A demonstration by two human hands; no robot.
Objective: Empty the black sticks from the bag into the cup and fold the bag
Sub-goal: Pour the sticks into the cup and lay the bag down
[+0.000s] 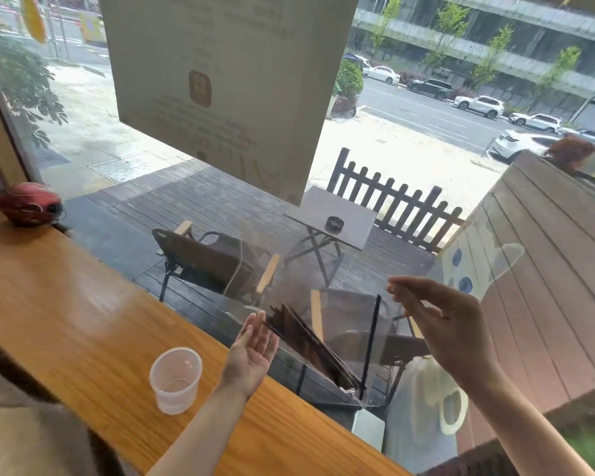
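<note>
1. Plainly, the only writing in view is on the pale sign point(220, 80) stuck to the window above the counter; it is seen from the back and blurred, so none of it can be read, though an orange-brown rounded square sits near its middle.
2. Landmark: the wooden counter point(66, 304), a long slab with a warm orange grain and a glossy finish, running along the glass.
3. Standing upright on the counter near its window edge is the cup point(176, 379), translucent plastic, round and tapering to its base, with nothing visible inside.
4. Just past the counter's window edge, held up in the air, is the bag point(340, 334), thin clear film with a sharp lower corner, hard to trace against the glass.
5. Inside it the black sticks point(310, 341) lie as a slanted bundle of slim straight rods running down to that lower corner; one more stick point(371, 341) stands nearly upright beside them.
6. Beyond the counter's edge, the left hand point(255, 352) is palm up with straight fingers against the bag's left side, not curled round it.
7. Further right of the counter, the right hand point(443, 321) is raised, thumb and fingertips seemingly pinching the bag's top edge, though the film there is almost invisible.
8. At the counter's far left end rests a red rounded object point(28, 204).
</note>
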